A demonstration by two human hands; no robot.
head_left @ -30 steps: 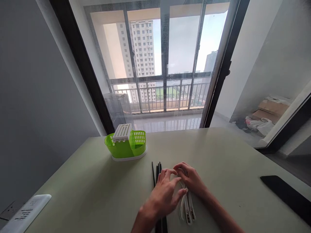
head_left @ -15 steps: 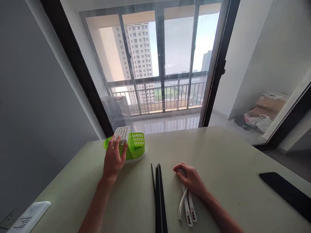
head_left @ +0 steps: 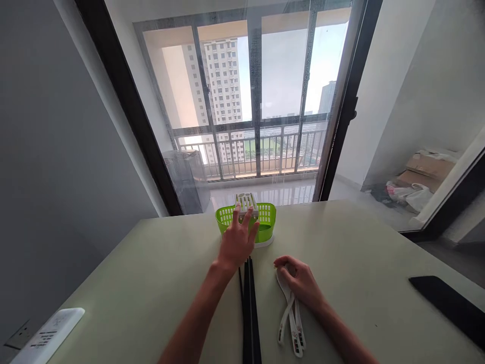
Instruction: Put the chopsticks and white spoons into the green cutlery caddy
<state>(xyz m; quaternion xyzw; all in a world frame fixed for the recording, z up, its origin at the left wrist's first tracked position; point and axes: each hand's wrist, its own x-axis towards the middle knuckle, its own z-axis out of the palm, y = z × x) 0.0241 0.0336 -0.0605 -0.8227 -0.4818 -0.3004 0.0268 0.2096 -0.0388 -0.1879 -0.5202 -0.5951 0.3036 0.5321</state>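
Observation:
My left hand (head_left: pixel 238 238) grips the front of a green plastic cutlery holder (head_left: pixel 267 222) with a white slotted insert (head_left: pixel 246 201), at the far middle of the table. Several black chopsticks (head_left: pixel 250 313) lie in a bundle below that hand, pointing away from me. My right hand (head_left: pixel 299 280) rests with curled fingers on the bowls of white spoons (head_left: pixel 291 323) that lie just right of the chopsticks; their handles stick out toward me.
The pale green table (head_left: pixel 151 293) stands against a large glass door to a balcony. A white power strip (head_left: pixel 47 336) lies at the near left edge. A black flat object (head_left: pixel 450 308) lies at the right edge. Boxes and bags sit outside at right.
My left hand left the spoons, reached to the green holder at the left and has slid it rightward to the middle, just beyond the chopsticks. My right hand stayed on the spoons.

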